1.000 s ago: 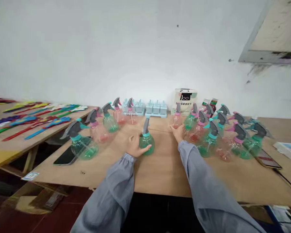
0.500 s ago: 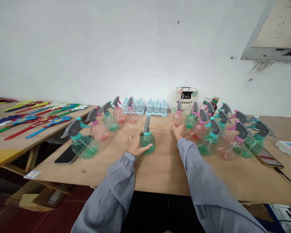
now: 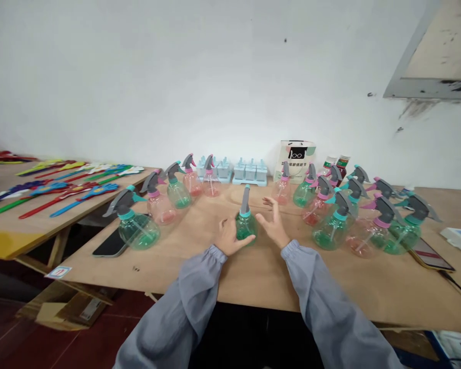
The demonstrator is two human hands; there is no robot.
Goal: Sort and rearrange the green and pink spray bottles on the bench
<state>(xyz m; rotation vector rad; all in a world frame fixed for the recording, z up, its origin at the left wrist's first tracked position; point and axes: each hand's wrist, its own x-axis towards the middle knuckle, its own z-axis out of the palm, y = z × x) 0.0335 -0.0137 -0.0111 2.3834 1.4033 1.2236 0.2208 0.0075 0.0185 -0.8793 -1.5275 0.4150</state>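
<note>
A round green spray bottle (image 3: 245,225) with a grey trigger head and teal collar stands upright at the middle of the table. My left hand (image 3: 230,237) curls round its left side, thumb across the front. On the other side, my right hand (image 3: 273,224) is open beside the bottle, fingers spread and nothing in them. Behind the right hand stands a pink spray bottle (image 3: 283,190). Several more green and pink bottles are grouped on the right, including a green bottle (image 3: 329,234). On the left, others form a slanting row with a green bottle (image 3: 139,231) nearest me.
Light-blue ice-pop moulds (image 3: 249,172) and a printed paper bag (image 3: 294,160) stand by the wall. One phone (image 3: 109,245) lies at the left, another phone (image 3: 432,253) with a cable at the right. Colourful hand-shaped clappers (image 3: 82,197) cover the neighbouring table.
My right hand has come left and nearer, away from the pink bottle at the back, to beside the green one. My left hand and the green bottle have shifted slightly right.
</note>
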